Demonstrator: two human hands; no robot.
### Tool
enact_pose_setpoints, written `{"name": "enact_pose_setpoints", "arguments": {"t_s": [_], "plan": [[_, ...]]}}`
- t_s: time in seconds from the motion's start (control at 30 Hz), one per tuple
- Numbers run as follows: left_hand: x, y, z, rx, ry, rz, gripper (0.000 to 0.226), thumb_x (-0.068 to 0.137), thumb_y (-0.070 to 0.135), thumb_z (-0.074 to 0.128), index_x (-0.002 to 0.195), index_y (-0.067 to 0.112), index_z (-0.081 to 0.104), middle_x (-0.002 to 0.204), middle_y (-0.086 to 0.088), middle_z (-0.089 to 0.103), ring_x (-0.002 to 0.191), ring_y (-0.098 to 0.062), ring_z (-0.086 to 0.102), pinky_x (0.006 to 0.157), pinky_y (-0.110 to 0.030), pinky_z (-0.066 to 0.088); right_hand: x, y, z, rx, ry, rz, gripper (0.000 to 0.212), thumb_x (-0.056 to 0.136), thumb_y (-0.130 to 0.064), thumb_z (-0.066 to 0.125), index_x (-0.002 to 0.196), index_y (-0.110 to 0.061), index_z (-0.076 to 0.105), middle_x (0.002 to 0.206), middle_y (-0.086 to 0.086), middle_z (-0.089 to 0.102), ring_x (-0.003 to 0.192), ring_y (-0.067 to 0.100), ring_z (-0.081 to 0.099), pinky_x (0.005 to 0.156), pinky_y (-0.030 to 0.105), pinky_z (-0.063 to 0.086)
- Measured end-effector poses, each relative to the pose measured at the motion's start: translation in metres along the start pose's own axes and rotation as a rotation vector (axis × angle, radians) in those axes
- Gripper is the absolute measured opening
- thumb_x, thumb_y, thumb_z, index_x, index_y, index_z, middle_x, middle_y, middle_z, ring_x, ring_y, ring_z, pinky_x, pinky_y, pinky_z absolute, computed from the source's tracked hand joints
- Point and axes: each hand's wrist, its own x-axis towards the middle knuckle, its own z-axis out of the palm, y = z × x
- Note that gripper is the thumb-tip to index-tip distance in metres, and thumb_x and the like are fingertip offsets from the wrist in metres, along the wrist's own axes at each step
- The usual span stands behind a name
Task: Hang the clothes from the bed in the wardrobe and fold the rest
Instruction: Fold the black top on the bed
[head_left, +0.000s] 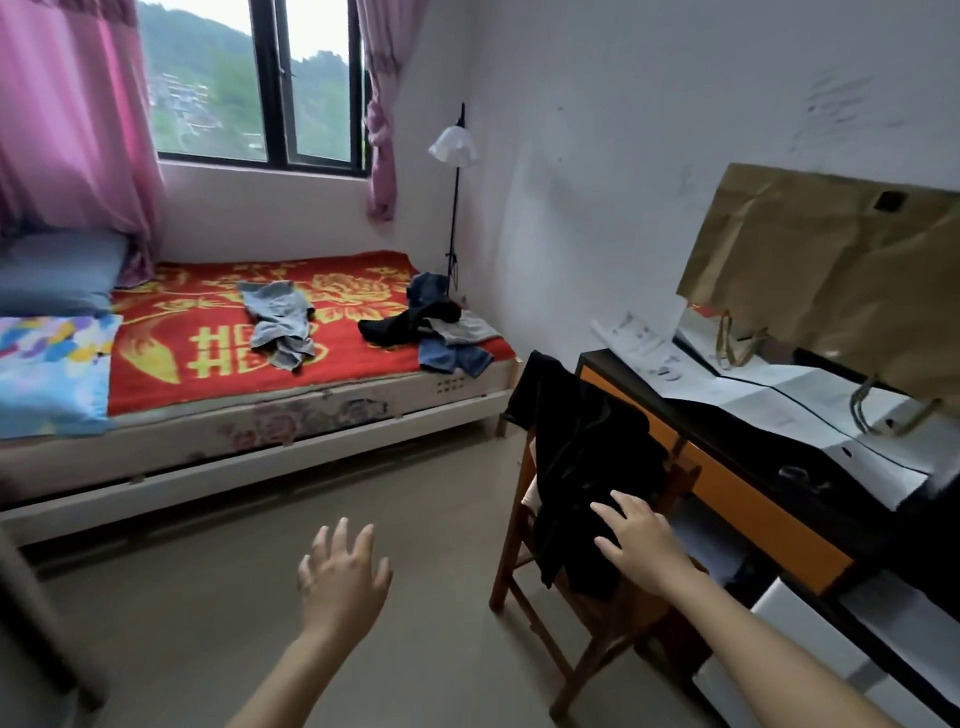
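My right hand (641, 545) lies flat, fingers straight, on a limp black garment (587, 441) draped over the wooden chair (506, 561) at lower right. My left hand (343, 577) hangs spread and empty at bottom centre. On the bed (311, 415), mid-frame, lie a crumpled pale-grey garment (278, 322) and a heap of black and denim clothes (436, 327).
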Motion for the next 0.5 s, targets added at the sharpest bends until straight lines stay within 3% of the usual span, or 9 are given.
{"name": "enact_pose_setpoints", "arguments": {"t_s": [0.17,0.37,0.43,0.5], "plan": [[0.059,-0.012,0.009,-0.013,-0.038,0.031,0.055,0.097,0.048,0.034,0.147,0.028,0.024,0.156,-0.001,0.015,0.144,-0.022,0.01,0.112,-0.037,0.019,0.032,-0.022,0.013,0.005,-0.02,0.045,0.054,0.099,-0.042,0.036,0.148,-0.027,0.023,0.157,0.002,0.014,0.145,0.018,0.008,0.114,0.034,0.016],[0.101,0.035,0.045,-0.004,-0.152,0.163,0.057,0.096,0.049,0.033,0.148,0.029,0.02,0.157,-0.003,0.013,0.145,-0.023,0.008,0.113,-0.037,0.017,0.039,0.004,0.022,-0.007,-0.033,0.077,0.055,0.099,-0.042,0.036,0.149,-0.027,0.021,0.158,0.003,0.009,0.146,0.019,0.004,0.115,0.033,0.013],[0.116,0.053,0.052,-0.006,-0.177,0.202,0.059,0.096,0.05,0.034,0.149,0.029,0.018,0.157,-0.004,0.012,0.145,-0.024,0.007,0.113,-0.038,0.017,0.046,0.016,0.013,-0.016,0.027,0.092,0.053,0.097,-0.038,0.044,0.146,-0.022,0.032,0.156,0.009,0.018,0.145,0.024,0.011,0.113,0.037,0.02],[0.139,0.073,0.062,-0.006,-0.191,0.227,0.061,0.096,0.05,0.034,0.149,0.029,0.015,0.158,-0.004,0.012,0.145,-0.025,0.006,0.114,-0.039,0.016,0.063,0.03,0.007,0.007,0.219,0.118,0.048,0.087,-0.026,0.066,0.131,-0.011,0.055,0.143,0.021,0.041,0.136,0.037,0.033,0.103,0.047,0.037]]}}
